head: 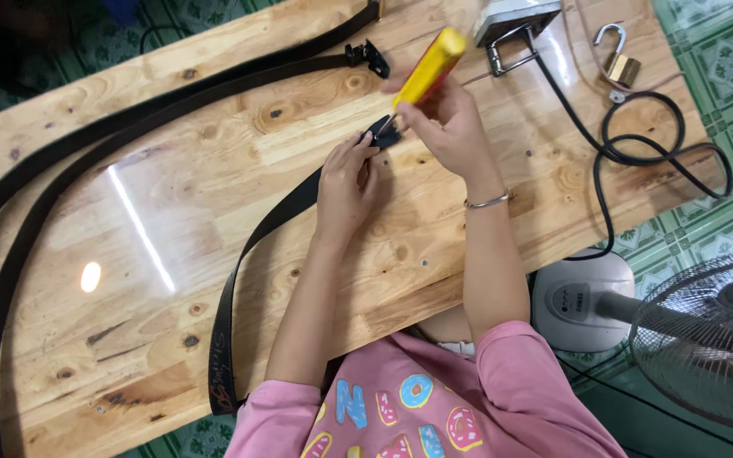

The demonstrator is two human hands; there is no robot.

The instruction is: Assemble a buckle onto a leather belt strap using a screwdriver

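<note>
My left hand (345,182) and right hand (444,127) meet at the belt's end (382,133), centre top of the table (171,220). Two more belts (61,161) run along the upper left. A padlock (619,61) and cable (638,144) lie upper right; a fan (706,339) stands lower right, off the table.

Bright overhead light streaks glare across the glossy wooden table (146,229); focus is sharp throughout.
</note>
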